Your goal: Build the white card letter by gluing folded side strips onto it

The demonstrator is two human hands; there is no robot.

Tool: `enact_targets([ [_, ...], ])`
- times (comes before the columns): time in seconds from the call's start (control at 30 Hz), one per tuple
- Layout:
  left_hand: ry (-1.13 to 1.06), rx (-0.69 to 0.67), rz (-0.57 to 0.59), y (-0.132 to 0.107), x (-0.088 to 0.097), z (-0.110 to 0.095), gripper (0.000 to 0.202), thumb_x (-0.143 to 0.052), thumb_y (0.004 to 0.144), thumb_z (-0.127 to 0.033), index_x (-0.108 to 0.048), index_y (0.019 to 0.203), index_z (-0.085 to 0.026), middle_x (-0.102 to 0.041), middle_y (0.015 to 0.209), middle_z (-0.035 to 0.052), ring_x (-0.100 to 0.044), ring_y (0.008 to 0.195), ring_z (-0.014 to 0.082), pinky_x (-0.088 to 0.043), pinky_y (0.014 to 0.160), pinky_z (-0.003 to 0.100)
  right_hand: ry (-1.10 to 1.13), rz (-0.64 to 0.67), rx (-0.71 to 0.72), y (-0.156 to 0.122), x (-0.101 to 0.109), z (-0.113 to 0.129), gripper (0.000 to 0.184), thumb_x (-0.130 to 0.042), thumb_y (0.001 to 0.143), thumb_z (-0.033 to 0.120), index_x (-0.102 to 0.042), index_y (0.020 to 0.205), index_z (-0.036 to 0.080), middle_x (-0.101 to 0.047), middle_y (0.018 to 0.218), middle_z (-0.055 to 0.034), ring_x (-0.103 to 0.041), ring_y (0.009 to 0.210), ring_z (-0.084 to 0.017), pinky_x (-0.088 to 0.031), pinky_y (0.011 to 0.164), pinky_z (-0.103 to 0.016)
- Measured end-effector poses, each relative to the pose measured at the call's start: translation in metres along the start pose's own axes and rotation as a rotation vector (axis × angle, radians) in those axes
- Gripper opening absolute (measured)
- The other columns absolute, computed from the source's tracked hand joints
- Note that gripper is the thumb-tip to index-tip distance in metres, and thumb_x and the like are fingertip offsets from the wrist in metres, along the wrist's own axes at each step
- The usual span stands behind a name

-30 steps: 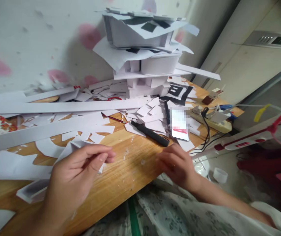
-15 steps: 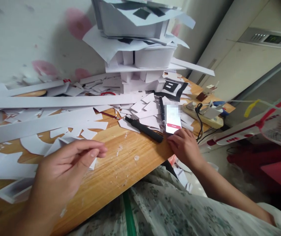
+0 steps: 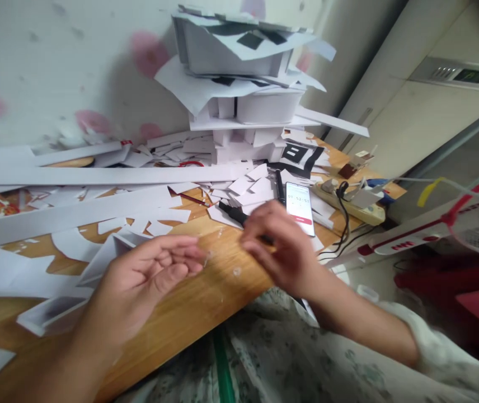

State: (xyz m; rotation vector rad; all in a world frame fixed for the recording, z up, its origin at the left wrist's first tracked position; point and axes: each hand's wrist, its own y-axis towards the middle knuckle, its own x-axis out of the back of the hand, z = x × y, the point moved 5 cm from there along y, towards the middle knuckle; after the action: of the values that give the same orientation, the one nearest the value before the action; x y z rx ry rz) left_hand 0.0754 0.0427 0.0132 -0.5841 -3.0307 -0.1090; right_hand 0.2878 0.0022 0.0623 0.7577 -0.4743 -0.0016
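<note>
My left hand [image 3: 151, 285] hovers over the front of the wooden table [image 3: 206, 302], palm turned inward. Its fingers are curled toward the thumb, and a faint translucent speck shows by the fingertips, too small to name. Beside that hand stands an open white foam-board or card piece [image 3: 55, 313]. My right hand [image 3: 283, 246] is raised in front of a black pen-like tool [image 3: 231, 214] and partly covers it. Motion blurs its bent fingers, hiding what is between them. Behind its wrist, the lit phone [image 3: 300, 208] shows a running timer and a red button.
A tall white layered model [image 3: 243, 106] stands at the back. Long white strips [image 3: 109, 175] and many offcuts cover the table's left and middle. A black-and-white printed sheet [image 3: 298, 158] lies behind the phone. A power strip [image 3: 355, 204] with cables and a fan [image 3: 478, 218] are at right.
My right hand has left the phone's lower edge and moved up and left, toward my left hand. My left hand has shifted right in view, as the whole view has moved slightly.
</note>
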Motion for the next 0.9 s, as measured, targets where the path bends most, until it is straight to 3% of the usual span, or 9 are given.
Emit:
enact_targets([
  [0.1, -0.089, 0.026, 0.03, 0.0, 0.005, 0.002, 0.026, -0.075, 0.079, -0.037, -0.073, 0.101, -0.023, -0.074, 0.092, 0.0077, -0.069, 0.08, 0.0204, -0.06, 0.071, 0.028, -0.073, 0.054, 0.151, 0.023, -0.051, 0.015, 0.012, -0.057, 0.092, 0.023, -0.063, 0.081, 0.02, -0.058, 0.086, -0.0043, -0.055, 0.083, -0.016, -0.049, 0.078, -0.032],
  [0.23, -0.223, 0.02, -0.149, 0.006, 0.02, -0.007, 0.022, -0.086, 0.066, -0.037, -0.074, 0.074, -0.02, -0.07, 0.069, 0.0023, -0.063, 0.066, 0.015, -0.056, 0.061, 0.023, -0.081, 0.076, 0.12, 0.039, -0.088, 0.017, 0.013, -0.055, 0.091, 0.022, -0.067, 0.088, 0.022, -0.059, 0.09, -0.0031, -0.055, 0.086, -0.015, -0.049, 0.082, -0.03],
  [0.33, -0.3, 0.05, -0.214, 0.011, 0.026, -0.01, 0.029, -0.09, 0.058, -0.039, -0.075, 0.072, -0.019, -0.071, 0.068, 0.0038, -0.064, 0.066, 0.016, -0.056, 0.059, 0.024, 0.089, 0.036, 0.101, 0.05, -0.093, 0.011, 0.014, -0.057, 0.089, 0.017, -0.068, 0.096, 0.02, -0.057, 0.092, -0.0032, -0.057, 0.091, -0.013, -0.05, 0.086, -0.026],
  [0.43, -0.369, 0.052, -0.225, 0.014, 0.029, -0.011, 0.023, -0.088, 0.064, -0.035, -0.075, 0.075, -0.02, -0.072, 0.071, 0.0029, -0.065, 0.066, 0.0141, -0.055, 0.058, 0.022, 0.269, 0.036, 0.07, 0.066, -0.095, -0.001, 0.017, -0.066, 0.083, 0.015, -0.067, 0.1, 0.018, -0.059, 0.095, -0.0036, -0.058, 0.092, -0.013, -0.051, 0.086, -0.026],
  [0.6, -0.387, -0.004, -0.308, 0.016, 0.036, -0.015, 0.027, -0.09, 0.06, -0.031, -0.071, 0.073, -0.017, -0.072, 0.068, 0.0022, -0.064, 0.055, 0.0134, -0.057, 0.054, 0.025, 0.473, 0.205, -0.092, 0.087, -0.111, -0.032, 0.044, -0.082, 0.069, 0.022, -0.062, 0.108, 0.019, -0.061, 0.091, -0.0003, -0.058, 0.082, -0.012, -0.051, 0.077, -0.027],
  [0.77, -0.326, 0.037, -0.316, 0.019, 0.042, -0.011, 0.028, -0.088, 0.062, -0.034, -0.068, 0.068, -0.015, -0.071, 0.066, 0.0024, -0.065, 0.056, 0.0126, -0.056, 0.056, 0.023, 0.477, 0.21, -0.115, 0.08, -0.122, -0.048, 0.049, -0.082, 0.072, 0.031, -0.059, 0.114, 0.019, -0.059, 0.09, -0.0005, -0.058, 0.079, -0.013, -0.05, 0.076, -0.029],
  [0.9, -0.245, 0.059, -0.236, 0.019, 0.045, -0.004, 0.026, -0.085, 0.067, -0.036, -0.069, 0.071, -0.016, -0.071, 0.068, 0.0016, -0.067, 0.062, 0.0128, -0.056, 0.06, 0.022, 0.331, 0.151, 0.028, 0.074, -0.117, -0.049, 0.057, -0.079, 0.074, 0.046, -0.058, 0.119, 0.018, -0.061, 0.093, -0.0038, -0.058, 0.083, -0.016, -0.05, 0.077, -0.031],
])
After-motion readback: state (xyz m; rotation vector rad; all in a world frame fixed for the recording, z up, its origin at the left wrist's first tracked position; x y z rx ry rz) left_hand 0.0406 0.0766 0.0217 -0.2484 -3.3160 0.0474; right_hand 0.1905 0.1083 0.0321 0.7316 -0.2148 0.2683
